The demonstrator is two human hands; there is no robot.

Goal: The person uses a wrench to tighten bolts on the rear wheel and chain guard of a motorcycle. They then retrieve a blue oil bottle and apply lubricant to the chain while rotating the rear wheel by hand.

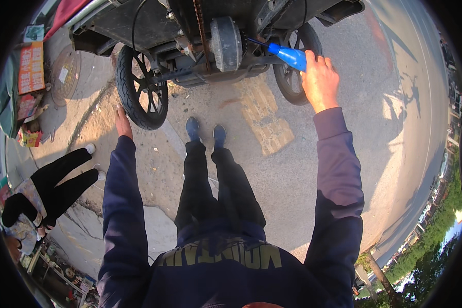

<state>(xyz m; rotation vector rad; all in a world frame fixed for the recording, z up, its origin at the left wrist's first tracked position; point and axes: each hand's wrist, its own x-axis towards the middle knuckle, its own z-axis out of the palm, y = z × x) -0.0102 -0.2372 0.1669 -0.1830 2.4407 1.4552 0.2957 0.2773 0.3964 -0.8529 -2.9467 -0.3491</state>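
Note:
My right hand [321, 79] is closed around a blue squeeze bottle [290, 55] with a tapered neck and a thin dark tube. The tube points left at the right side of a round grey housing [226, 44] under a three-wheeled vehicle; whether its tip touches is hidden. A rusty chain [199, 36] runs just left of the housing. My left hand [122, 122] is beside the black left wheel [142, 87], fingers extended against or very near its tyre, holding nothing I can see. The right wheel [288, 79] stands just behind the bottle and my right hand.
The vehicle's dark underside [133, 25] spans the top of the view. My shoes [192, 128] are on the pavement below the axle. Another person in black trousers [61, 179] is at the left. Signs [31, 66] and a manhole cover [65, 77] lie farther left; a road runs right.

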